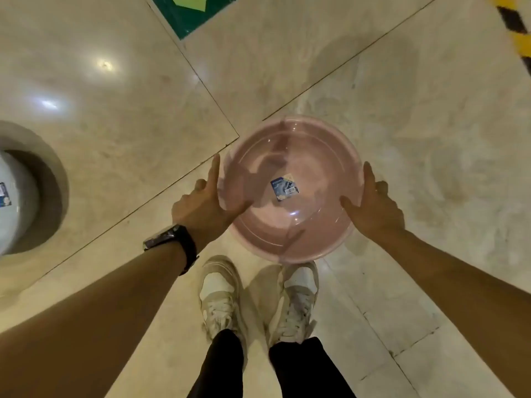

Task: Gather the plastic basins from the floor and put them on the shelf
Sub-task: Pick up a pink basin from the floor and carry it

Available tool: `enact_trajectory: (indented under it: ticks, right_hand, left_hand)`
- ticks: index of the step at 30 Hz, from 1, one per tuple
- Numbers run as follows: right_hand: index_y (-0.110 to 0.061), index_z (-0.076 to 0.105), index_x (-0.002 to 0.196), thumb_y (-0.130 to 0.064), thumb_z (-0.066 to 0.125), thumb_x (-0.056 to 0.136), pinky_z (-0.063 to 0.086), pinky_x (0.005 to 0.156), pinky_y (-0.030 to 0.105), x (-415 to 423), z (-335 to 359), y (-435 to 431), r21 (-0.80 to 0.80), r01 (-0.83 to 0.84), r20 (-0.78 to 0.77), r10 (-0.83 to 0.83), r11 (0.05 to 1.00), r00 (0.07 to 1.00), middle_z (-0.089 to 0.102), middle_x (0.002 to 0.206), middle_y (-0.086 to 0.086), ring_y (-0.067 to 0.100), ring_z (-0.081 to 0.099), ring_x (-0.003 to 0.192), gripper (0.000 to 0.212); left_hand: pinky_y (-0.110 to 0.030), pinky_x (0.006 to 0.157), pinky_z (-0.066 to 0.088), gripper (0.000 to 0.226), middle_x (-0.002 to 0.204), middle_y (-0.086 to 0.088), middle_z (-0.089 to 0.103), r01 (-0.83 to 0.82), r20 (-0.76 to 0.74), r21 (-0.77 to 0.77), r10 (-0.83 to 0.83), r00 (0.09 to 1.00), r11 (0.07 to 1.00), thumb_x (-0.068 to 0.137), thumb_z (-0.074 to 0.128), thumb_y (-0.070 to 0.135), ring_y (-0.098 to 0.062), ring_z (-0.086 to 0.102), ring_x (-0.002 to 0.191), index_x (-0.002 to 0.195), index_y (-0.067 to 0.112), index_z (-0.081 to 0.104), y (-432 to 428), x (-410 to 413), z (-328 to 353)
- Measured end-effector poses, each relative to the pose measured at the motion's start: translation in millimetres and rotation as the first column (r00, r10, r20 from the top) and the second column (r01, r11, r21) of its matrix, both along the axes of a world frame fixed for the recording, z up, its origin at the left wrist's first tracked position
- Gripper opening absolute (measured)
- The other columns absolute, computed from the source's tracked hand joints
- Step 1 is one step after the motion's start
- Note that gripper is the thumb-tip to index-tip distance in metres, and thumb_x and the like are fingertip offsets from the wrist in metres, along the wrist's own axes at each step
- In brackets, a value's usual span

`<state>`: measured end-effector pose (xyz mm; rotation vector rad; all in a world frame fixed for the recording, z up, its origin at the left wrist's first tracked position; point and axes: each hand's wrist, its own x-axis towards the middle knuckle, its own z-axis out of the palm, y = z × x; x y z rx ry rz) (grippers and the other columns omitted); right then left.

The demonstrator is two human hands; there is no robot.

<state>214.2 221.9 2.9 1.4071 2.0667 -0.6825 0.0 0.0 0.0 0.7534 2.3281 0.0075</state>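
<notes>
A round, translucent pink plastic basin (290, 156) with a small blue label in its bottom is in the middle of the view, above the tiled floor and just ahead of my shoes. My left hand (201, 205) grips its left rim, thumb inside the bowl and index finger lying along the edge. My right hand (373, 205) grips the right rim in the same way, thumb inside. A second basin (17, 202), white or pale blue with a label, sits on the floor at the far left edge, partly cut off. No shelf is visible.
Glossy beige floor tiles (431, 124) with dark seams spread all round. A green floor sticker (189, 12) with a yellow-green arrow lies at the top. Yellow-and-black hazard tape (517, 30) runs along the top right corner. My white sneakers (221, 297) stand below the basin.
</notes>
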Motion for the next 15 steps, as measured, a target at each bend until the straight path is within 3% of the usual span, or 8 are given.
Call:
enact_trajectory:
  ticks: [3,6,9,12,15]
  right_hand:
    - [-0.033,-0.005,0.155,-0.045,0.045,0.099,0.044,0.09,0.047,2.0,-22.3,-3.2,-0.04,0.124,-0.054,-0.126,0.992,0.991,0.041,0.139,0.021,0.046,0.055,0.113,0.076]
    - [-0.033,-0.006,0.155,-0.031,0.038,0.103,0.045,0.093,0.05,9.9,-42.3,-9.5,-0.063,0.248,-0.124,-0.254,0.967,0.959,0.048,0.136,0.022,0.044,0.056,0.111,0.068]
    - [-0.03,-0.004,0.156,-0.02,0.035,0.104,0.048,0.089,0.046,20.1,-57.7,-11.0,-0.05,0.289,-0.196,-0.293,0.956,0.936,0.058,0.127,0.019,0.038,0.061,0.103,0.066]
    - [-0.029,0.002,0.156,-0.013,0.035,0.103,0.05,0.089,0.045,24.6,-63.9,-11.9,-0.015,0.292,-0.237,-0.288,0.956,0.928,0.062,0.123,0.017,0.037,0.063,0.102,0.065]
    - [-0.029,0.008,0.156,-0.013,0.034,0.104,0.048,0.095,0.048,25.9,-59.9,-9.6,0.014,0.295,-0.3,-0.277,0.955,0.913,0.059,0.13,0.016,0.038,0.06,0.112,0.06]
  left_hand:
    - [-0.031,0.06,0.043,0.104,0.121,-0.004,0.066,-0.085,0.034,0.02,0.084,0.996,0.996,0.074,0.026,0.097,-0.031,0.067,0.086,0.153,0.046,-0.018,-1.2,3.6,-23.5]
    - [-0.026,0.054,0.036,0.101,0.111,-0.002,0.07,-0.133,0.082,0.027,0.13,0.988,0.991,0.077,0.028,0.094,-0.026,0.06,0.074,0.153,0.045,-0.017,-2.3,9.4,-43.0]
    - [-0.024,0.05,0.029,0.105,0.095,0.002,0.064,-0.126,0.062,0.078,0.121,0.991,0.989,0.081,0.043,0.085,-0.022,0.053,0.068,0.153,0.042,-0.017,-5.9,13.8,-58.2]
    - [-0.029,0.057,0.038,0.102,0.086,0.005,0.06,-0.123,0.055,0.096,0.118,0.991,0.988,0.089,0.061,0.059,-0.024,0.055,0.065,0.153,0.045,-0.017,-10.3,14.1,-63.6]
    - [-0.032,0.056,0.046,0.087,0.075,0.0,0.063,-0.194,0.111,0.144,0.179,0.978,0.97,0.098,0.055,0.038,-0.024,0.061,0.06,0.155,0.049,-0.011,-11.3,10.4,-60.3]
